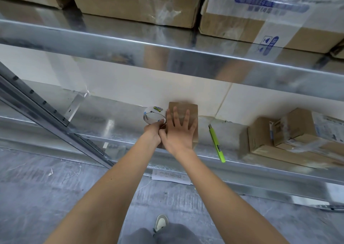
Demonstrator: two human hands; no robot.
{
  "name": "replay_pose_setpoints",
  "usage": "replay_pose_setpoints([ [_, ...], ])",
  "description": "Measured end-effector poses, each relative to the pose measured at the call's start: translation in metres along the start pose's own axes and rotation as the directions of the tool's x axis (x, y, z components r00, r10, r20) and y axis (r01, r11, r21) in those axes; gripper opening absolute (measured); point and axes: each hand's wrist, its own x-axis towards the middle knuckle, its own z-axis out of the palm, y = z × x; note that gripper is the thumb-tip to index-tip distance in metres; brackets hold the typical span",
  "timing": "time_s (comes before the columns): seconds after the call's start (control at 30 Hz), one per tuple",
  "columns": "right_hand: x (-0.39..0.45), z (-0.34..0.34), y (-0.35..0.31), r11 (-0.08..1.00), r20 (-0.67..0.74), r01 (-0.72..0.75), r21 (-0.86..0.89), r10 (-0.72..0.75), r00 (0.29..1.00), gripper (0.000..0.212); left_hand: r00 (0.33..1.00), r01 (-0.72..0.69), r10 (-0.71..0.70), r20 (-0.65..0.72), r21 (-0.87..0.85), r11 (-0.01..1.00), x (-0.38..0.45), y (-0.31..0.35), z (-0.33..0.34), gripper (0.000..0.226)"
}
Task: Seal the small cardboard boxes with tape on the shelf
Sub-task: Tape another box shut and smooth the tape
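Right hand [179, 132] lies flat, fingers spread, on the small brown cardboard box [186, 113] on the metal shelf [111, 121]. Left hand [153, 133] pinches the clear tape roll [153, 115] just left of it, so the strip probably runs rightward across the top.

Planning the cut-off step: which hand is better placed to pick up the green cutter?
Probably the right hand. It lies flat and open on the small box, and the green cutter lies just to its right. The left hand already holds the tape roll.
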Motion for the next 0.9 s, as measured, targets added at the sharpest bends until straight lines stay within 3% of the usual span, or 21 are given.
replay_pose_setpoints([
  [0.13, 0.001, 0.002, 0.001, 1.000, 0.005, -0.024, 0.002, 0.024, 1.000, 0.073, 1.000, -0.007, 0.007, -0.004, 0.023, 1.000, -0.010, 0.002, 0.001, 0.028],
  [0.3, -0.001, -0.008, 0.013, 0.991, -0.012, -0.061, 0.119, 0.063, 0.998, 0.089, 0.984, -0.026, 0.026, 0.177, -0.003, 1.000, -0.030, 0.002, 0.000, 0.034],
  [0.37, -0.003, -0.013, 0.025, 0.970, -0.023, -0.062, 0.235, 0.070, 0.997, 0.098, 0.970, -0.095, 0.088, 0.225, 0.019, 0.995, -0.053, 0.009, 0.004, 0.035],
  [0.43, -0.008, -0.014, 0.033, 0.923, -0.062, -0.031, 0.384, 0.059, 0.996, 0.099, 0.947, -0.279, 0.247, 0.204, 0.144, 0.949, -0.067, 0.015, 0.008, 0.032],
  [0.5, -0.013, -0.011, 0.040, 0.780, -0.138, 0.048, 0.624, 0.049, 0.989, 0.094, 0.866, -0.498, 0.466, 0.184, 0.419, 0.759, -0.073, 0.020, 0.013, 0.034],
  [0.57, -0.016, -0.006, 0.044, 0.598, -0.118, 0.052, 0.800, 0.072, 0.990, 0.087, 0.773, -0.571, 0.593, 0.224, 0.652, 0.499, -0.084, 0.021, 0.017, 0.038],
  [0.67, -0.018, -0.007, 0.052, 0.507, -0.016, -0.043, 0.861, 0.113, 0.994, 0.081, 0.666, -0.599, 0.679, 0.309, 0.764, 0.240, -0.096, 0.019, 0.024, 0.038],
  [0.77, -0.021, -0.007, 0.070, 0.462, 0.086, -0.157, 0.873, 0.172, 0.981, 0.078, 0.606, -0.616, 0.702, 0.375, 0.780, 0.115, -0.100, 0.022, 0.027, 0.034],
  [0.83, -0.022, -0.009, 0.080, 0.549, 0.059, -0.151, 0.822, 0.181, 0.982, 0.073, 0.586, -0.616, 0.695, 0.416, 0.787, 0.048, -0.098, 0.023, 0.031, 0.030],
  [0.9, -0.019, -0.010, 0.084, 0.769, -0.054, -0.047, 0.638, 0.105, 0.993, 0.072, 0.580, -0.605, 0.701, 0.416, 0.796, 0.028, -0.100, 0.022, 0.036, 0.028],
])
